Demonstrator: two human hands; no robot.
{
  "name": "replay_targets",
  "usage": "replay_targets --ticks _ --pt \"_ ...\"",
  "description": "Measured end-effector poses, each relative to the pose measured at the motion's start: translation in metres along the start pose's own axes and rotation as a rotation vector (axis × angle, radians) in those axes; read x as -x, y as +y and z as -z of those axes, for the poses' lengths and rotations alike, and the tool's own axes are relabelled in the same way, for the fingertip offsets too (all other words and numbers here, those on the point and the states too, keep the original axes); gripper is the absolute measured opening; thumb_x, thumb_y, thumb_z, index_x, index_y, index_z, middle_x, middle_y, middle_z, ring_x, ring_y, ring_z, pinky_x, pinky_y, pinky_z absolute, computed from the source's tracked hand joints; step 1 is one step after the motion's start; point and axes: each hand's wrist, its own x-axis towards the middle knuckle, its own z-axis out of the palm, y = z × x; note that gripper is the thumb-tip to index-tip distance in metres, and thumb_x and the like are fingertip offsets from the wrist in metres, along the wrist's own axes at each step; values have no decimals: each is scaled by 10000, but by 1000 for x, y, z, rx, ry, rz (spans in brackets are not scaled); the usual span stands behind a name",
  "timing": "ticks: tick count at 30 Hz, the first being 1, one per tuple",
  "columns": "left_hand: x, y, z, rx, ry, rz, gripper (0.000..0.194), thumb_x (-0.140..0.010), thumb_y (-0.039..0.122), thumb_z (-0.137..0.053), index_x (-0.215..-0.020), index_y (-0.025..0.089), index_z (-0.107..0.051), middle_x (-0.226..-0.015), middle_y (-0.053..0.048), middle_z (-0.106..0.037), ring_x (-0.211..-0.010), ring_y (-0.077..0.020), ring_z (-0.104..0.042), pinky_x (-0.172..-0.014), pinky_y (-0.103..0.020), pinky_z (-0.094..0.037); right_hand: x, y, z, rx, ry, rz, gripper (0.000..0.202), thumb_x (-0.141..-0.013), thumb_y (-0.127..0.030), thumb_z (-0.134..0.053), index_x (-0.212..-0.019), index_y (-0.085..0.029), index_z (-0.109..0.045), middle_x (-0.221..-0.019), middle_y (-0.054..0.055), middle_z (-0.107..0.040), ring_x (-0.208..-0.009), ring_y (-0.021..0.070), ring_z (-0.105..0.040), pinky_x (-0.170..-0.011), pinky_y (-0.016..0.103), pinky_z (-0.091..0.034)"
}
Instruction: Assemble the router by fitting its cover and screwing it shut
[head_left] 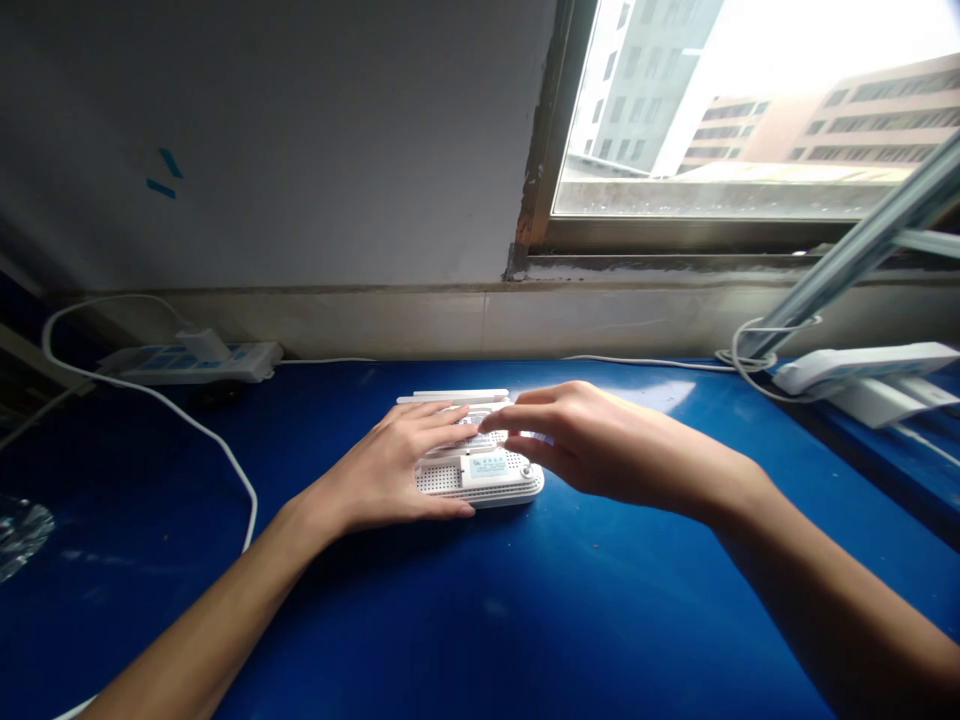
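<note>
Router [487,472] flat on table [480,620]; judged light, stiff, slick; best gripped by long edges. Left hand [401,455] spread wide across it; right hand [574,430] narrowed over it, any hold unclear

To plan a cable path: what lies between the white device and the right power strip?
In the head view, the right hand reaches across there, over blue tabletop; white cable loops beside the strip.
</note>
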Motion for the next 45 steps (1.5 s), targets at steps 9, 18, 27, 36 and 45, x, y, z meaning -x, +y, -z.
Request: replay_targets --ticks 9,18,27,36,45 --pt "-1 4 2 -38 -44 23 867 -777 674 -825 -1524 312 -573 -1620 -77 -509 -1517 -387 -429 -1263 -594 -317 3 4 2 -46 10 12 263 -1056 -362 -585 -1263 -267 -717 -1076 63 -773 -834 193 -722 -711 281 -497" --pt "-1 2 2 -39 -42 25 869 -783 688 -812 -1533 327 -560 -1638 -79 -484 -1530 -393 -404 -1265 -608 -300 9 5 4 -16 44 45 591 -910 -148 -653 -1482 -272 -572 -1153 87 -733 -900 209 -695 -721 286 -515" --pt "-2 5 3 -22 -35 40 861 -762 682 -831 -1512 338 -586 -1623 -69 -506 -1517 -414 -419 -1253 -626 -327 7 7 2 -31 46 35 446 -965 -141 -624 -1385 -287 -658 -1167 84 -758 -911 204 -725 -731 279 -515" --pt "-1 1 0 -26 -19 18 877 -761 676 -835 -1519 317 -580 -1609 -82 -523 -1506 -400 -443 -1256 -602 -338 2 3 2 -30 34 13 253 -1060 -381 -578 -1134 -238 -773 -955 73 -793 -763 192 -725 -668 273 -492" --pt "-2 5 3 -40 -30 26 851 -771 653 -840 -1514 326 -583 -1626 -76 -501 -1523 -383 -420 -1266 -590 -319 8 5 4 -20 33 42 483 -920 -172 -669 -1394 -263 -643 -1095 76 -754 -844 204 -705 -719 287 -514"
